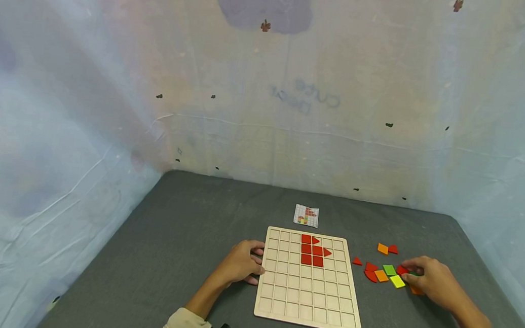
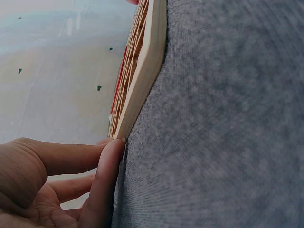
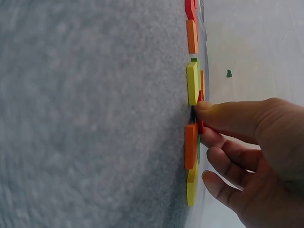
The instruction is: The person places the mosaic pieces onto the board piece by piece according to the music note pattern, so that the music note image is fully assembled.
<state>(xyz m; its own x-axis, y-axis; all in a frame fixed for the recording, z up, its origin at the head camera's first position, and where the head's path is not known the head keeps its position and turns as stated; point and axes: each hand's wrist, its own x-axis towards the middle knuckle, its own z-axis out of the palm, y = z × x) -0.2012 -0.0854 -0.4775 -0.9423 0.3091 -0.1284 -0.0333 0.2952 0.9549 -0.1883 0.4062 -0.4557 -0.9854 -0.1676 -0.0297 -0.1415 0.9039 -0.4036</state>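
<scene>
A pale wooden grid board (image 1: 305, 294) lies on the dark cloth, with red squares (image 1: 306, 248) and red triangles (image 1: 327, 252) set in its upper cells. At its left edge, my left hand (image 1: 240, 261) holds the rim; the left wrist view shows thumb and finger at the board's side (image 2: 142, 80). Over the loose pieces right of the board, my right hand (image 1: 434, 280) pinches a red piece (image 1: 402, 270) between thumb and fingers, low among the others. Beside it lie a yellow square (image 1: 397, 281), a green square (image 1: 389, 270) and an orange square (image 3: 190, 147) partly under the hand.
A small printed pattern card (image 1: 306, 216) lies behind the board. More loose pieces are scattered between board and right hand: a red triangle (image 1: 357, 261), a red curved piece (image 1: 371, 276) and an orange square (image 1: 382, 248). Pale sheeting (image 1: 308, 157) rises behind the table.
</scene>
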